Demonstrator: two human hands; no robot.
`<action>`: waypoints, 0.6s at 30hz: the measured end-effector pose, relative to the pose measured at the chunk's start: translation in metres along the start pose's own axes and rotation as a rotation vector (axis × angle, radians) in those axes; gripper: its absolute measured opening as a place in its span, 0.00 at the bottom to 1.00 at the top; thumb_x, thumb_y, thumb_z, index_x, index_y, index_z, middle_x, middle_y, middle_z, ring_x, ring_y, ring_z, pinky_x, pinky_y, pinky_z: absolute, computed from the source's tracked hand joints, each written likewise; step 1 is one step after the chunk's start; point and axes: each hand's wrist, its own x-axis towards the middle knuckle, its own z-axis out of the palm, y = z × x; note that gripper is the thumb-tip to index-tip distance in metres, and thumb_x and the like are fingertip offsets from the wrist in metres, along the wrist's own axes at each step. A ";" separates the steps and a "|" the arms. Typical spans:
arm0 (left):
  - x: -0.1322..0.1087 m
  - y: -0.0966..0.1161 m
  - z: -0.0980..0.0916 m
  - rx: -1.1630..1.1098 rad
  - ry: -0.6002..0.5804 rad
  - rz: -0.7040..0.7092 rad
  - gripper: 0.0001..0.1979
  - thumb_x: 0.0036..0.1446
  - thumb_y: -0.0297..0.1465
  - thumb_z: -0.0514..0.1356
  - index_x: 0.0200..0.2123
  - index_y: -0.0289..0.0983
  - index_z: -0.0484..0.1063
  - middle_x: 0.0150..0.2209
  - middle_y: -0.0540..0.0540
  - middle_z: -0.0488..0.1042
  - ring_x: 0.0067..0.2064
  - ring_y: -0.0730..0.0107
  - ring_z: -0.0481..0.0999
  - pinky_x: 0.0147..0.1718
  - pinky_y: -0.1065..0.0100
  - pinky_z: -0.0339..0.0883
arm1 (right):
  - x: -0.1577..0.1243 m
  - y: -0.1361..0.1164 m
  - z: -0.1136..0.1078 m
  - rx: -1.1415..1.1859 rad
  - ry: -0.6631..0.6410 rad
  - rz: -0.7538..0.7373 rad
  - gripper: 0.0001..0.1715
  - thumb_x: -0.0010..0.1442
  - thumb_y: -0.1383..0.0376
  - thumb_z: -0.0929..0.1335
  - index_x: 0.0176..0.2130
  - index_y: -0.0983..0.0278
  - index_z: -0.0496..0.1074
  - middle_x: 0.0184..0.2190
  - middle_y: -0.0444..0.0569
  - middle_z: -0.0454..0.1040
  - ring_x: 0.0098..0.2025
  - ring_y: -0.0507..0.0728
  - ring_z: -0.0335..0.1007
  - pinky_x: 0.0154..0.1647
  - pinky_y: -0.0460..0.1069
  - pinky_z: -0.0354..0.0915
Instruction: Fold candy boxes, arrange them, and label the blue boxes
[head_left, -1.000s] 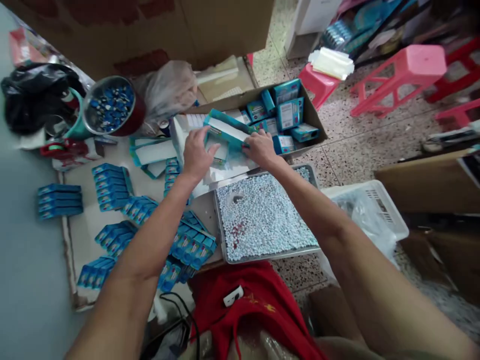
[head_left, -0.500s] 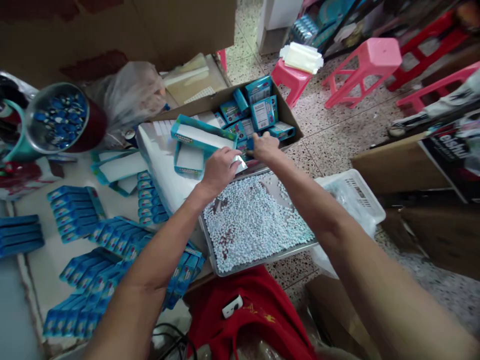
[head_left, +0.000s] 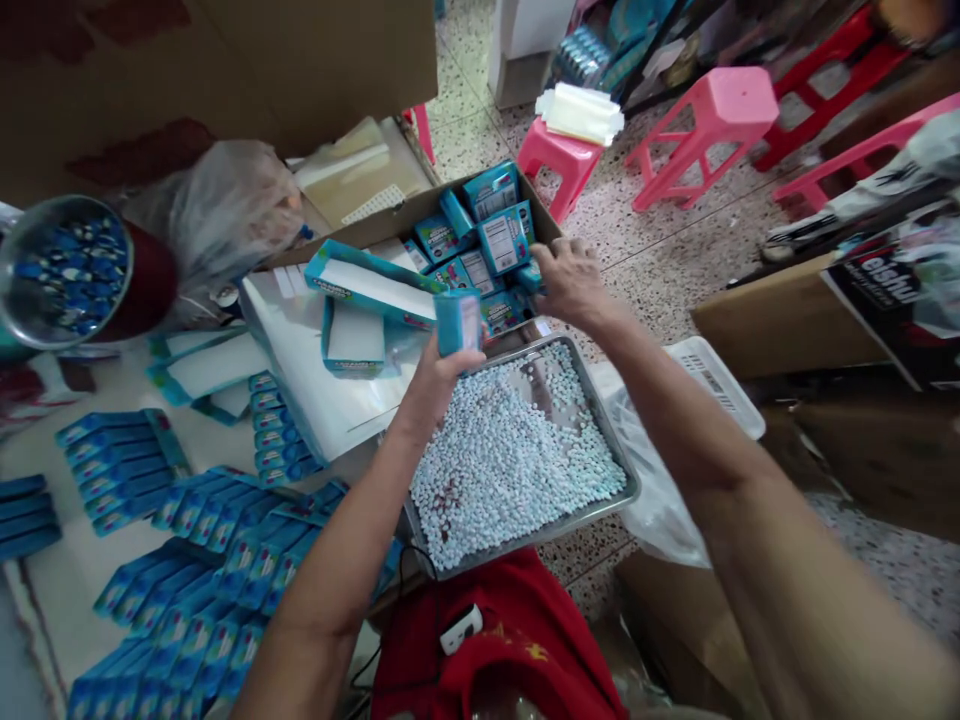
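The left hand (head_left: 439, 380) has its fingers closed round a small blue box (head_left: 459, 322), held up above the far edge of the metal tray (head_left: 538, 390) of pale beads (head_left: 495, 480). The right hand (head_left: 574, 278) reaches over the carton's (head_left: 360, 232) near right corner, fingers bent; I cannot tell whether they pinch a box there. The work looks partway: many blue boxes (head_left: 184, 625) already stand in rows on the bench (head_left: 30, 450) at near left, while others (head_left: 504, 240) lie loose in the carton, seemingly left to handle
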 end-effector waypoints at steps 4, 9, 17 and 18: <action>-0.027 -0.004 -0.019 -0.006 -0.068 0.000 0.27 0.49 0.36 0.69 0.55 0.45 0.76 0.53 0.45 0.82 0.57 0.49 0.79 0.60 0.45 0.73 | 0.046 0.040 0.023 -0.185 -0.185 -0.084 0.30 0.57 0.59 0.75 0.56 0.66 0.73 0.54 0.59 0.76 0.63 0.75 0.62 0.67 0.73 0.50; -0.046 -0.010 -0.036 0.028 0.123 0.052 0.24 0.50 0.40 0.72 0.51 0.44 0.75 0.52 0.45 0.82 0.52 0.52 0.82 0.55 0.47 0.77 | 0.021 0.012 -0.004 -0.076 -0.024 -0.009 0.26 0.64 0.57 0.71 0.58 0.64 0.72 0.48 0.58 0.79 0.56 0.70 0.71 0.62 0.67 0.60; -0.063 0.008 -0.036 0.221 0.354 0.151 0.22 0.58 0.47 0.69 0.51 0.43 0.73 0.51 0.44 0.81 0.51 0.55 0.81 0.55 0.51 0.77 | -0.085 -0.069 -0.065 0.655 -0.125 -0.149 0.34 0.47 0.45 0.81 0.48 0.57 0.77 0.38 0.42 0.80 0.33 0.55 0.72 0.35 0.52 0.68; -0.064 0.009 -0.037 0.250 0.354 0.167 0.23 0.60 0.48 0.68 0.52 0.44 0.73 0.51 0.44 0.80 0.52 0.55 0.80 0.56 0.51 0.76 | -0.092 -0.078 -0.065 0.718 -0.146 -0.152 0.36 0.45 0.46 0.82 0.49 0.57 0.77 0.39 0.43 0.80 0.33 0.54 0.72 0.33 0.51 0.68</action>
